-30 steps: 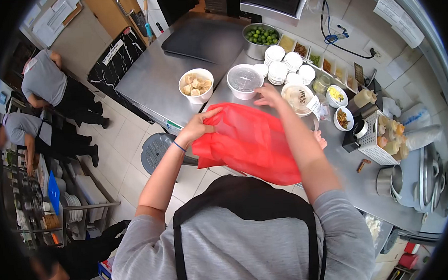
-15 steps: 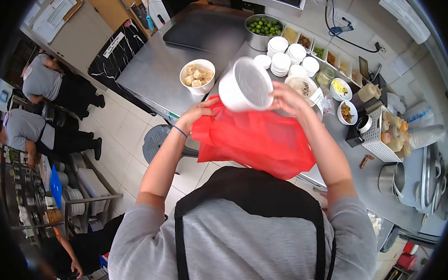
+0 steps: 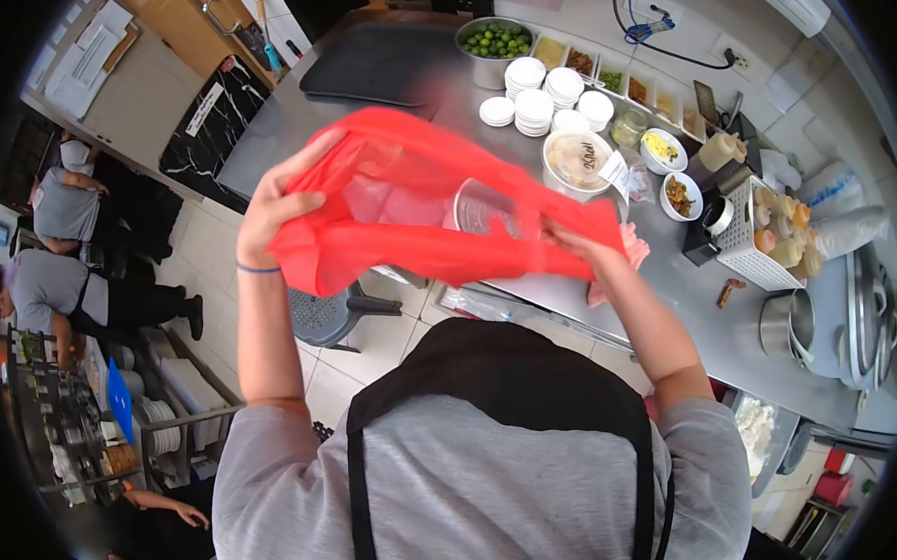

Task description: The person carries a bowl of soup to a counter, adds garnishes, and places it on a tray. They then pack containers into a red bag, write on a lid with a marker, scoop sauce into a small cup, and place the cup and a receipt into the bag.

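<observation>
In the head view, the far side of the red bag (image 3: pixel 407 254) is backed by a black tray (image 3: pixel 369 65) and by stacks of white lids (image 3: pixel 534 111). A lidded tub (image 3: pixel 576 162) with handwriting on top is set just beyond the bag's right end, and a grey stool (image 3: pixel 325 320) is seen below its left end. Three other people are seen at the left, apart from the two hands.

The bag is held up over the near edge of the metal table (image 3: pixel 674 295), its mouth spread wide. Its left rim is gripped by the left hand (image 3: pixel 283 202), thumb and fingers clamped on the fabric. At the right end, the right hand (image 3: pixel 575 242) is partly covered by red fabric; whether its grip is closed cannot be told. Bare metal is shown to the right of the bag, and tiled floor (image 3: pixel 376 343) below it.

Inside the bag, a clear-topped container (image 3: pixel 484 210) is partly hidden by fabric. Green fruits are held in a metal pot (image 3: pixel 488 73); yellow food is seen in one white bowl (image 3: pixel 663 151), brown pieces in another bowl (image 3: pixel 681 198). Bottles are gathered in a white basket (image 3: pixel 758 261).
</observation>
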A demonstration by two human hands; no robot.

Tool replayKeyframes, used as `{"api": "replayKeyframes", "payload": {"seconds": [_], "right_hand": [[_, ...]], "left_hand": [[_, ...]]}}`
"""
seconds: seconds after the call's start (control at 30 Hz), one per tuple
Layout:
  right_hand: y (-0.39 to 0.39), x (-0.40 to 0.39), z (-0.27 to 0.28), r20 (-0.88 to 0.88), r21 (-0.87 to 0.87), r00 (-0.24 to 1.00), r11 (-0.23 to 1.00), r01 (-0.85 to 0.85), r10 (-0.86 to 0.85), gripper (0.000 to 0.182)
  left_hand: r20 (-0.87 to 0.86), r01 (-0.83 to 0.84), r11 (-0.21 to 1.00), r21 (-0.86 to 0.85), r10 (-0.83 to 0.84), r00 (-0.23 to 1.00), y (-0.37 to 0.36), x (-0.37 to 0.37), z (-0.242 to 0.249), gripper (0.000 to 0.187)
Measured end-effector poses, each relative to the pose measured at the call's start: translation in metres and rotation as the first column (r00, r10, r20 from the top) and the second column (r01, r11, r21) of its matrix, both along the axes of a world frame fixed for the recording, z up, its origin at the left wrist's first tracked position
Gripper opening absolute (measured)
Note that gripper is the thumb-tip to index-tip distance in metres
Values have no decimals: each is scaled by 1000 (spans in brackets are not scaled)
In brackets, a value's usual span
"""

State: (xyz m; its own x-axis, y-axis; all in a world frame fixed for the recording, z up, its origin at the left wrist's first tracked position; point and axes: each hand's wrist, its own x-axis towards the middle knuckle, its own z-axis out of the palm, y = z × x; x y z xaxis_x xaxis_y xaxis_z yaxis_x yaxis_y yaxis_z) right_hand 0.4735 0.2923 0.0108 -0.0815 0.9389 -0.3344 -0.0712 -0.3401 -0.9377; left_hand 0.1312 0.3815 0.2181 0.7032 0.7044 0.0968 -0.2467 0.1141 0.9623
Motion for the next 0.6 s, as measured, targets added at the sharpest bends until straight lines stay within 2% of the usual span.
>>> {"api": "replayKeyframes", "payload": {"seconds": [0.07, 0.1, 0.17, 0.2, 0.23, 0.27, 0.3, 0.37, 0.43, 0.47, 0.5, 0.53, 0.57, 0.6], "right_hand": [[10, 27, 14, 337, 99, 941, 994, -54, 17, 32], [16, 36, 21, 533, 118, 845, 986, -118, 37, 31], [26, 35, 28, 838, 44, 533, 959, -279, 117, 29], [27, 25, 38, 911, -35, 374, 936, -350, 175, 28], [27, 18, 50, 928, -96, 289, 900, -426, 236, 27], [25, 11, 69, 920, -137, 253, 849, -510, 300, 26], [22, 9, 89, 875, -105, 318, 785, -610, 365, 25], [21, 15, 142, 597, 153, 609, 670, -726, 523, 19], [36, 44, 177, 236, 149, 814, 808, -570, 530, 22], [53, 65, 169, 324, 227, 898, 897, -380, 298, 21], [73, 86, 151, 387, 322, 921, 929, -182, 46, 20], [91, 107, 128, 672, 300, 732, 945, -130, -112, 18], [107, 128, 97, 867, 300, 437, 951, -74, -239, 15], [124, 151, 54, 991, 124, 72, 967, -220, -110, 16]], "left_hand": [[-35, -40, 999, 22, 40, 999, 1, -14, -23, 65], [-70, -85, 995, 45, 88, 994, -4, -15, -29, 65], [-42, -93, 996, -11, 92, 995, -19, -10, -38, 65], [-113, -141, 989, -36, 136, 984, -23, -8, -49, 65], [-184, -192, 980, -57, 179, 967, -27, -7, -58, 65], [-192, -178, 981, -80, 160, 968, -32, -7, -64, 65], [-188, -175, 981, -79, 158, 969, -37, -6, -69, 65], [-172, -163, 971, -177, 132, 976, -48, -8, -76, 65], [-236, -156, 980, -127, 123, 964, -56, -12, -81, 65], [-254, -120, 986, -116, 88, 963, -58, -15, -88, 65], [-270, -86, 991, -105, 54, 961, -61, -17, -94, 65], [-271, -66, 989, -132, 28, 962, -64, -18, -96, 64], [-268, -71, 989, -131, 34, 963, -66, -19, -99, 64], [-273, -65, 988, -138, 25, 962, -68, -20, -101, 64]]}}
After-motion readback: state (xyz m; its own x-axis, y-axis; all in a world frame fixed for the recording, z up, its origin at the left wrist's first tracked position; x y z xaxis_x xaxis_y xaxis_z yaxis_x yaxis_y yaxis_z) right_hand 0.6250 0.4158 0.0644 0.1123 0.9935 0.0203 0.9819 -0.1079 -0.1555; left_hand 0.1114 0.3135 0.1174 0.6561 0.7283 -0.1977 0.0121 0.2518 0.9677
